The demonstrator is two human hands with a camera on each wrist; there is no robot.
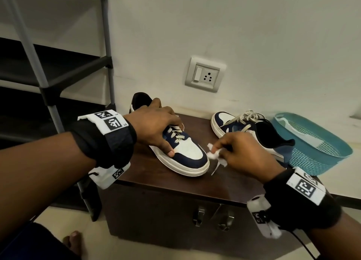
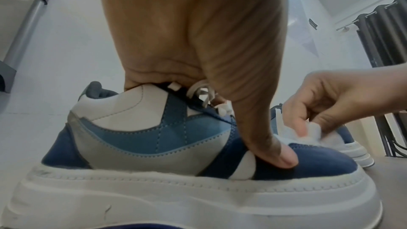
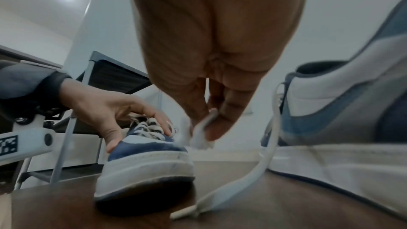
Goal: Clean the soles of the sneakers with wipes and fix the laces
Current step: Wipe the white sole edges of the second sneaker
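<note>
A navy, blue and white sneaker point(image 1: 187, 152) point(image 2: 154, 137) point(image 3: 149, 147) stands upright on the dark wooden cabinet top point(image 1: 156, 173), toe toward me. My left hand point(image 1: 156, 126) point(image 2: 220, 76) point(image 3: 110, 111) grips it from above, fingers over the laces, thumb on the near side. My right hand point(image 1: 240, 154) point(image 2: 330, 104) point(image 3: 215, 107) pinches a crumpled white wipe point(image 1: 214, 154) point(image 2: 312, 133) point(image 3: 198, 135) just beside the toe. The second sneaker point(image 1: 244, 130) point(image 3: 352, 119) stands to the right, its loose lace point(image 1: 215, 167) point(image 3: 242, 180) trailing over the cabinet top.
A teal plastic basket point(image 1: 312, 146) sits at the right against the wall. A wall socket point(image 1: 205, 74) is above the shoes. A black shoe rack point(image 1: 48, 74) stands at the left. The cabinet front has metal handles point(image 1: 213, 216).
</note>
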